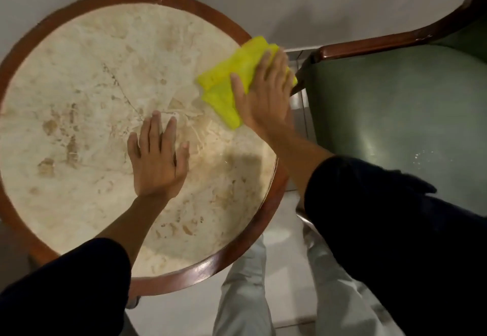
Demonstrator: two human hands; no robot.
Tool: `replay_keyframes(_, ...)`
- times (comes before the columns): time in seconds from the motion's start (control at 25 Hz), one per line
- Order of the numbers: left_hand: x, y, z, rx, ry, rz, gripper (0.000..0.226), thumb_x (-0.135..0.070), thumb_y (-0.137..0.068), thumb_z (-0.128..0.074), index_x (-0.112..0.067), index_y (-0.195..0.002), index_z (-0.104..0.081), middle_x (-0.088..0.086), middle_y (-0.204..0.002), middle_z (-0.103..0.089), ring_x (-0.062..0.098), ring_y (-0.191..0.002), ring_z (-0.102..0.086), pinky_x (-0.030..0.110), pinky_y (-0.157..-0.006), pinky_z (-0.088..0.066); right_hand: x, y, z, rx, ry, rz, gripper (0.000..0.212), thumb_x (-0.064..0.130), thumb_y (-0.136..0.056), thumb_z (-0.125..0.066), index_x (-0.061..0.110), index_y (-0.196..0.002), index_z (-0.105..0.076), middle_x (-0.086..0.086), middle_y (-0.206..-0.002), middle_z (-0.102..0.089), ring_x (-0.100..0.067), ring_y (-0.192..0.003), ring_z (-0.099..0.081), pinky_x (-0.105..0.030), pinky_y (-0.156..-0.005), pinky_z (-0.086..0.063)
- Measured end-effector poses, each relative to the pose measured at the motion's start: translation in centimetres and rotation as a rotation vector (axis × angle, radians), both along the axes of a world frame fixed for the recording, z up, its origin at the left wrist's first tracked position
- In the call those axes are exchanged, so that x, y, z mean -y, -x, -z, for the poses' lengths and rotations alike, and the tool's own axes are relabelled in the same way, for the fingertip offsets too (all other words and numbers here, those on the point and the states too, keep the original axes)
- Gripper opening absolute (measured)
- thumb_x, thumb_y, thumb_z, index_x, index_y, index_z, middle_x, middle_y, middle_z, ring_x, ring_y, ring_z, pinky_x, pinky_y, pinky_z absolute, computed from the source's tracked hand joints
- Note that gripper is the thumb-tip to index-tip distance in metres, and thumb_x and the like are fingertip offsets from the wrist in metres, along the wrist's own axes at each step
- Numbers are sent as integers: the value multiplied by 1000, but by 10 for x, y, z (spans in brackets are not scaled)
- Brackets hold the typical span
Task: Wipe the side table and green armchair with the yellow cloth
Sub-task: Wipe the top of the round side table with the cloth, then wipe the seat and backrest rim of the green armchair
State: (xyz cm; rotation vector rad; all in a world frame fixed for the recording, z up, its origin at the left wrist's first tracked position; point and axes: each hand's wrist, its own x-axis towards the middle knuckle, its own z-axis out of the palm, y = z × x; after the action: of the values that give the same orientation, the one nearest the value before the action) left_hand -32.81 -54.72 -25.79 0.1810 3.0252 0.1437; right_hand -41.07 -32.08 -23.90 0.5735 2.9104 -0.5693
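Dark sleeves (395, 230) fill the near edge of my view; beyond them the left hand (158, 161) lies flat on the side table (79, 98), fingers spread wide and holding nothing. The right hand (266, 93) presses the folded yellow cloth (226, 85) with fingers extended and close together, at the table's far right rim — part of the cloth overhangs toward the green armchair (395, 98), which stands just beside. Risk, as I judge it: an outward stroke could push the cloth off the rim into the gap, since flat palm pressure alone secures it — no grip closes on it.
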Motion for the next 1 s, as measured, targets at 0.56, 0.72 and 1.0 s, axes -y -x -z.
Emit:
replay_keyframes(0.56, -78, -36, -61, 269, -247, 125, 70, -71, -75, -48, -20, -121, -61, 8, -127, -54, 28, -118, -49, 46, -95, -42, -48, -152, -33, 203, 361, 422, 82, 70, -69, -68, 18, -130, -50, -12, -149, -36, -32, -138, -31, -51, -109, -31)
replay_keyframes(0.72, -124, -65, -65, 338, -362, 40, 56, -43, -77, -65, -6, -118, -55, 18, -107, -64, 39, -100, -61, 43, -82, -50, -71, -168, -42, 165, 741, 556, 41, 42, -80, -76, 7, -93, -60, -11, -114, -57, -27, -110, -52, -47, -99, -46)
replay_keyframes(1.0, -295, -74, -94, 467, -654, 167, 44, -54, -84, -60, -19, -110, -55, 9, -104, -70, 32, -99, -63, 41, -79, -52, -217, -182, -82, -362, 491, 683, 30, 38, -88, -67, 24, -109, -52, 15, -86, -63, -3, -75, -60, -34, -76, -53)
